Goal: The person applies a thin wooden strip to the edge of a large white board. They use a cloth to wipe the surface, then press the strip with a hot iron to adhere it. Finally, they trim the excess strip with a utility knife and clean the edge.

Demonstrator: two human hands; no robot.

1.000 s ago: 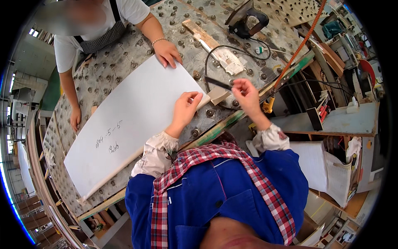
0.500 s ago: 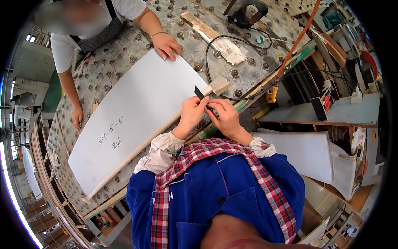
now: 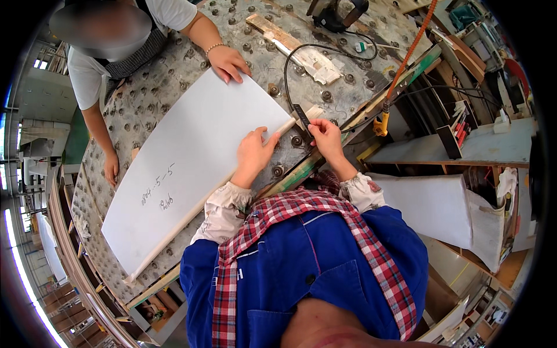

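My left hand (image 3: 255, 155) lies on the near edge of a large white curved panel (image 3: 191, 139), fingers stretched out and thumb apart. Along that edge runs a pale beige edging strip (image 3: 174, 232), its loose end (image 3: 315, 112) sticking out past the panel's right corner. My right hand (image 3: 327, 139) is closed in a pinch on a slim black utility knife (image 3: 301, 118), held across the strip's end at the corner. The blade is hard to make out. Across the table, a co-worker's hand (image 3: 230, 62) rests on the panel's far corner; their other hand (image 3: 111, 168) touches near its far left edge.
The metal table (image 3: 264, 69) is studded with small rollers. Toward the back lie a scrap wooden board (image 3: 296, 49) and a black power tool (image 3: 336, 14) with its cable. An orange coiled hose with a yellow nozzle (image 3: 380, 124) hangs at the right, beside a shelf (image 3: 487, 142).
My hands have separated: the left has moved down-left onto the panel edge, while the right has moved right with the knife. The knife's angle has changed, and the strip's loose end looks narrower.
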